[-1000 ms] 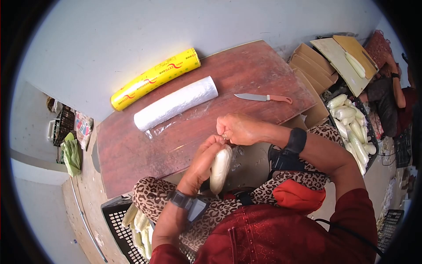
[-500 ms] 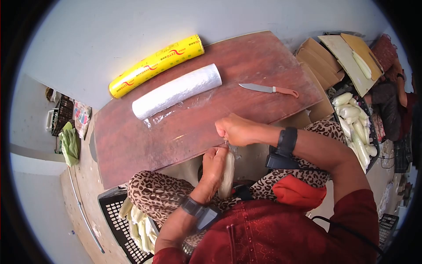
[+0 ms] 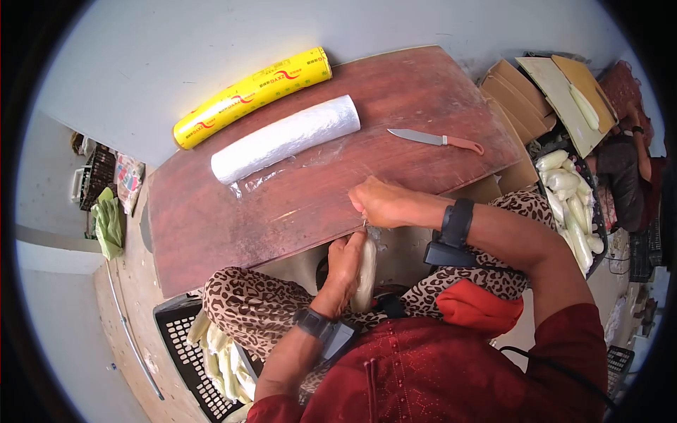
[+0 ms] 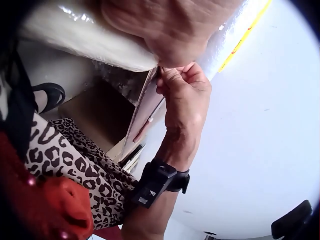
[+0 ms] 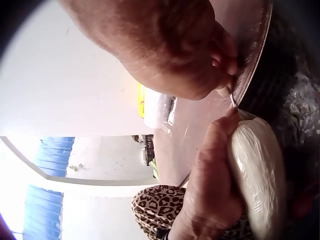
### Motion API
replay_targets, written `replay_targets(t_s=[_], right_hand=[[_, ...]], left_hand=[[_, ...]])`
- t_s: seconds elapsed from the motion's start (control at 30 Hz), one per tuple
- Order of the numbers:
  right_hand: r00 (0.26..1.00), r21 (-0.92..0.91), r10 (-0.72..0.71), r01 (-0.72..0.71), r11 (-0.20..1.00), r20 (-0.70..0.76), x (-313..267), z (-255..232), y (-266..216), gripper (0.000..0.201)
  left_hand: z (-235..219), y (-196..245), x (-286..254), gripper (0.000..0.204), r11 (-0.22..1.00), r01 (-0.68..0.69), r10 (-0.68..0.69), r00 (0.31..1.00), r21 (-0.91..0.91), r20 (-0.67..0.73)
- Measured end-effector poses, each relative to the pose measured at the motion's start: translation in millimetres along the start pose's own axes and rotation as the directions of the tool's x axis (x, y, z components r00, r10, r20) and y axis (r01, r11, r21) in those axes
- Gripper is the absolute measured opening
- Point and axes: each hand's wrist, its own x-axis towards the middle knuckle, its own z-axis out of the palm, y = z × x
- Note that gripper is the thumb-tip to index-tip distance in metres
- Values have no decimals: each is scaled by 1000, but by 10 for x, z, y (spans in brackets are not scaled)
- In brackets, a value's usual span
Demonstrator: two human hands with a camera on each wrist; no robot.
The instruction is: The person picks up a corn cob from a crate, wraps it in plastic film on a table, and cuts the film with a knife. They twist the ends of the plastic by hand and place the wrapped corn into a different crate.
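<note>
My left hand [image 3: 341, 264] grips a pale, long vegetable wrapped in clear plastic film [image 3: 366, 275], held upright at the table's near edge. Its film shines with creases in the right wrist view, where the left thumb presses near the top end. Just above, my right hand [image 3: 389, 203] has its fingers curled and pinches the thin twisted film end [image 5: 233, 98], which stretches taut between both hands. In the left wrist view the right fingers [image 4: 172, 80] meet close beside the left hand, partly hidden behind it.
On the brown table [image 3: 282, 211] lie a white film roll [image 3: 285, 141], a yellow roll [image 3: 254, 95] and a knife [image 3: 437, 139]. A black crate [image 3: 185, 338] of pale vegetables stands at lower left. Another filled crate [image 3: 575, 204], cardboard [image 3: 515, 99] and a seated person [image 3: 624, 169] are at right.
The left hand and the wrapped vegetable have lowered slightly and shifted right, below the right hand, with a strand of film now showing between them. The head view has shifted a little.
</note>
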Motion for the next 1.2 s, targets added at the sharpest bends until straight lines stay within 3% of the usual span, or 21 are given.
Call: replay_targets(t_s=[0.3, 0.4, 0.5, 0.63, 0.73, 0.87, 0.97, 1.07, 1.2], right_hand=[[1000, 26, -28, 27, 999, 14, 33, -75, 83, 8], [994, -9, 36, -37, 999, -105, 35, -85, 162, 9], [947, 52, -8, 26, 998, -321, 87, -123, 522, 9], [950, 102, 126, -101, 990, -285, -53, -481, 616, 12], [785, -85, 27, -100, 991, -619, -135, -557, 881, 13], [735, -72, 158, -271, 960, -659, -378, -659, 1251, 19], [776, -128, 241, -381, 916, -582, -463, -558, 1521, 20], [807, -140, 328, -445, 885, -490, -548, -474, 1483, 21], [784, -86, 279, -388, 918, -555, -564, -408, 1451, 16]], left_hand=[[123, 146, -65, 37, 995, -13, 13, 1000, -103, 2], [132, 192, -81, 36, 992, 40, -41, 999, -117, -3], [85, 157, -46, 34, 988, 130, -131, 991, -85, 2], [60, 103, 0, 35, 988, 138, -140, 990, -66, -18], [82, 81, 11, 36, 995, 41, -43, 999, -92, -28], [94, 84, 11, 37, 990, 76, -79, 997, -116, -22], [95, 75, 16, 28, 993, 57, -60, 998, -106, -21], [116, 108, -4, 24, 993, 19, -23, 999, -120, -36], [85, 69, 21, 27, 994, 80, -82, 996, -75, -23]])
